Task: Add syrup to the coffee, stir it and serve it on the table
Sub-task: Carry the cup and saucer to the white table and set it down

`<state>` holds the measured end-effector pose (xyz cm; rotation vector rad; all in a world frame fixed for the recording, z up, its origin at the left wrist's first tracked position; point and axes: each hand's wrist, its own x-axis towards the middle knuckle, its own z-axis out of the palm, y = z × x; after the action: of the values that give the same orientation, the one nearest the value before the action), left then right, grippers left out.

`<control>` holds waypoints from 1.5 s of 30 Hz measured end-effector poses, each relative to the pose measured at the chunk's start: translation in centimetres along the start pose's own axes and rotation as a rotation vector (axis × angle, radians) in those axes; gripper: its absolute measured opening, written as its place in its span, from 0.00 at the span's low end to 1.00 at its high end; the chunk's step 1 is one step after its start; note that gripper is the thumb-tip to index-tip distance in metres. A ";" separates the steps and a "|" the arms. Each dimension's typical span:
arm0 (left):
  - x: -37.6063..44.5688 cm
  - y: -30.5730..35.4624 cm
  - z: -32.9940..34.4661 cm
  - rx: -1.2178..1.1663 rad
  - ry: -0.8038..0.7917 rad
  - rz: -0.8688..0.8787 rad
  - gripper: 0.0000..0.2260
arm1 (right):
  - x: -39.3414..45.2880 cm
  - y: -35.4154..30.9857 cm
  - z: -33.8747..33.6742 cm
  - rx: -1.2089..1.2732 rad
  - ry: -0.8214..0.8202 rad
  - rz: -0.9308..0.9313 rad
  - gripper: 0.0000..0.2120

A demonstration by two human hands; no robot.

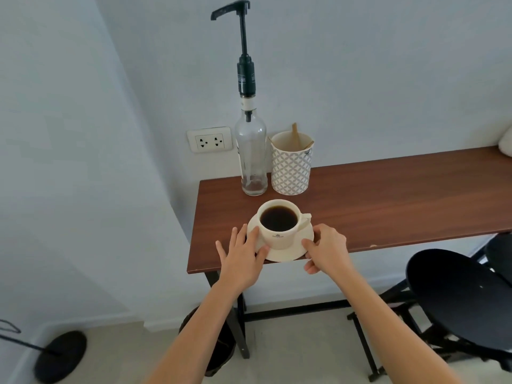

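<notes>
A cream cup [279, 235] full of dark coffee stands on a cream saucer [289, 252] at the front edge of a brown wooden table [388, 195]. My left hand [243, 257] lies on the saucer's left rim, fingers touching the cup's side. My right hand [327, 249] grips the saucer's right rim, thumb below the table edge. Behind the cup stands a clear glass syrup bottle [250, 156] with a tall black pump, nearly empty. Beside it a patterned white holder [291, 167] contains wooden stir sticks [295, 134].
The table stands against a pale wall with a double socket [209, 140]. A black round stool [460, 297] is at the lower right. A dark bin [221, 342] sits under the table, and a black stand base [61, 356] rests on the floor at left.
</notes>
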<state>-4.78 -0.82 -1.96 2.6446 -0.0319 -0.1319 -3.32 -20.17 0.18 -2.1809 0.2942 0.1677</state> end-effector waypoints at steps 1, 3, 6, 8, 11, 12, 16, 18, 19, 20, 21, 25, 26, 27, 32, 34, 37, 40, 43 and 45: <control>-0.2 -0.1 0.0 0.001 -0.007 0.010 0.25 | -0.4 0.2 0.1 0.025 -0.003 -0.002 0.11; -0.7 -0.2 -0.1 0.005 -0.020 0.029 0.25 | -1.2 0.6 0.3 0.098 -0.027 0.000 0.12; -1.3 -0.5 -0.1 -0.001 -0.038 0.058 0.25 | -2.5 1.1 1.0 0.350 -0.110 0.016 0.21; -1.7 -0.7 -0.1 -0.009 -0.053 0.073 0.25 | -3.1 1.6 1.5 0.589 -0.151 0.036 0.26; -2.4 -1.0 0.0 -0.033 -0.058 0.098 0.25 | -3.8 2.2 1.9 0.827 -0.187 0.083 0.28; -2.6 -1.0 0.1 -0.041 -0.055 0.107 0.26 | -4.1 2.5 1.9 0.860 -0.198 0.093 0.28; -4.0 -1.4 0.4 -0.093 -0.046 0.113 0.26 | -5.1 3.2 1.9 0.903 -0.216 0.113 0.27; -5.0 -1.4 0.3 -0.138 -0.034 0.099 0.26 | -5.6 3.3 1.9 0.906 -0.240 0.121 0.27; -5.5 -1.4 0.2 -0.169 -0.027 0.090 0.26 | -5.8 3.3 1.8 0.904 -0.251 0.121 0.27; -6.1 -1.3 0.1 -0.208 -0.019 0.074 0.27 | -6.0 3.3 1.8 0.903 -0.262 0.120 0.27; -6.6 -1.3 0.0 -0.247 -0.004 0.055 0.27 | -6.2 3.3 1.7 0.901 -0.276 0.118 0.27; -9.0 -1.0 -0.7 -0.473 0.083 0.035 0.28 | -6.6 2.5 1.1 0.876 -0.348 0.104 0.25; -9.7 -0.9 -0.9 -0.554 0.097 0.025 0.27 | -6.7 2.2 0.9 0.865 -0.371 0.089 0.25; -10.3 -0.8 -1.1 -0.632 0.105 0.004 0.27 | -6.7 1.8 0.8 0.853 -0.396 0.071 0.25; -14.3 -0.7 -1.6 -0.892 0.268 -0.114 0.29 | -7.8 -0.5 0.6 0.775 -0.546 -0.020 0.25; -16.5 -0.6 -2.1 -0.930 0.349 -0.156 0.27 | -8.6 -1.5 1.1 0.732 -0.620 -0.057 0.25; -20.3 -1.2 -2.4 -0.962 0.439 -0.257 0.31 | -10.6 -2.6 2.6 0.682 -0.752 -0.087 0.25; -24.8 -2.6 -2.4 -0.964 0.544 -0.344 0.36 | -13.4 -3.7 4.7 0.650 -0.892 -0.104 0.25; -30.0 -4.0 -2.4 -0.960 0.652 -0.395 0.35 | -17.0 -4.8 7.4 0.605 -1.027 -0.108 0.26; -33.7 -5.0 -2.4 -0.957 0.727 -0.433 0.35 | -19.8 -5.5 9.2 0.571 -1.113 -0.116 0.24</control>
<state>-38.08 6.25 0.78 1.5780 0.6675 0.5404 -20.98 -6.69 3.53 -1.2745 -0.3794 1.0336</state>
